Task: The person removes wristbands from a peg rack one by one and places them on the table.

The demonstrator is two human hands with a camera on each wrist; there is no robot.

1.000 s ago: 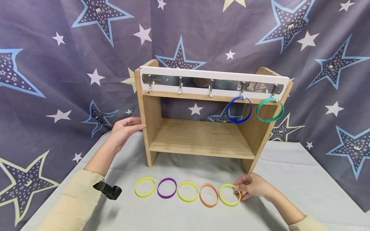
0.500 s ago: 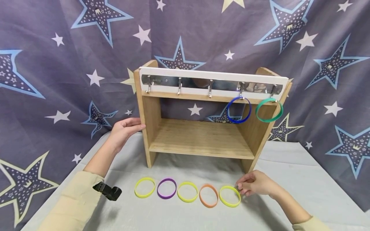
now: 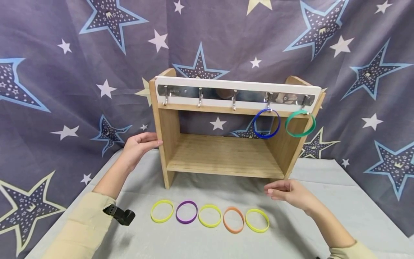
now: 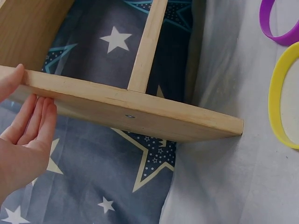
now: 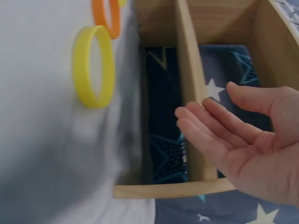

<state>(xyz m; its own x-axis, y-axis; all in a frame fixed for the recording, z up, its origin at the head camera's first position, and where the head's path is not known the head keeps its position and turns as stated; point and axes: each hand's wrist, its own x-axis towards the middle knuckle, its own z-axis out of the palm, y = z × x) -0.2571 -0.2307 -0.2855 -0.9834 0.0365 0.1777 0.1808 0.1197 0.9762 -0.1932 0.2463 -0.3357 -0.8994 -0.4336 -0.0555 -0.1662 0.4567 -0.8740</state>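
My left hand (image 3: 137, 151) holds the left side panel of a wooden shelf (image 3: 223, 153), thumb at the front edge and fingers against the outer face, as the left wrist view shows. My right hand (image 3: 292, 194) hovers by the shelf's lower right corner with nothing in it, fingers nearly straight and thumb apart. On the cloth in front lie a yellow wristband (image 3: 162, 211), a purple wristband (image 3: 187, 212), a middle yellow wristband (image 3: 210, 216), an orange wristband (image 3: 233, 230) and a right yellow wristband (image 3: 257, 231). The right yellow wristband (image 5: 81, 70) is nearest my right hand.
Across the shelf's top front runs a white board with a metal hook rail (image 3: 218, 92). A blue wristband (image 3: 255, 131) and a green wristband (image 3: 300, 135) hang from its two rightmost hooks. A star-patterned curtain (image 3: 226, 43) stands behind the pale cloth (image 3: 200, 246).
My right hand has let go of the right yellow wristband and moved up and slightly right, toward the shelf's right leg. My left hand stays at the side panel.
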